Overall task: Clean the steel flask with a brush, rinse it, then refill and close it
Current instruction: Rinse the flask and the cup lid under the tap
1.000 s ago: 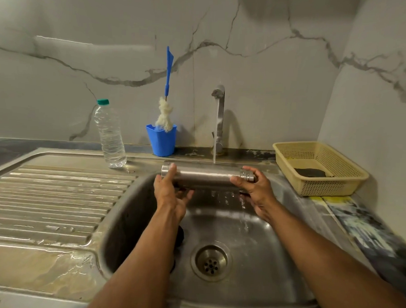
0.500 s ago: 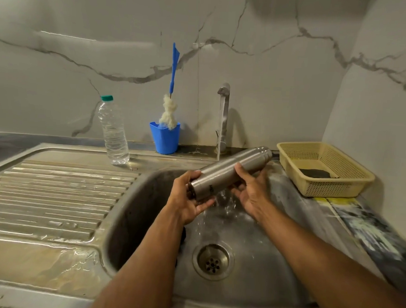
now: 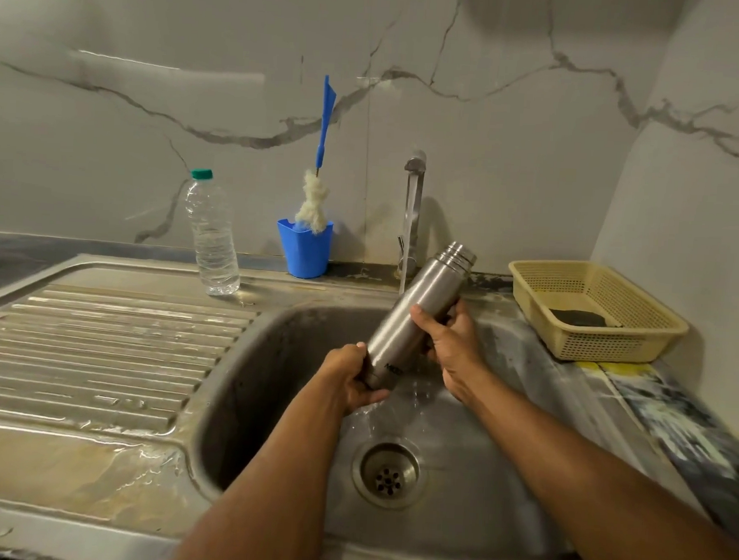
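Note:
The steel flask is held tilted over the sink basin, its threaded neck up and to the right, its base down left. My left hand grips the base. My right hand holds the middle of the body from the right. Water runs from the tap and hits the flask's upper side, splashing into the basin. The blue-handled brush with white bristles stands in a blue cup behind the sink.
A clear plastic bottle with a green cap stands on the wet steel drainboard at the left. A yellow basket with a dark pad in it sits at the right. The drain lies below the hands.
The flask went from lying level under the tap to tilted steeply, neck end raised to the right. My left hand dropped with the base and my right hand slid to the middle.

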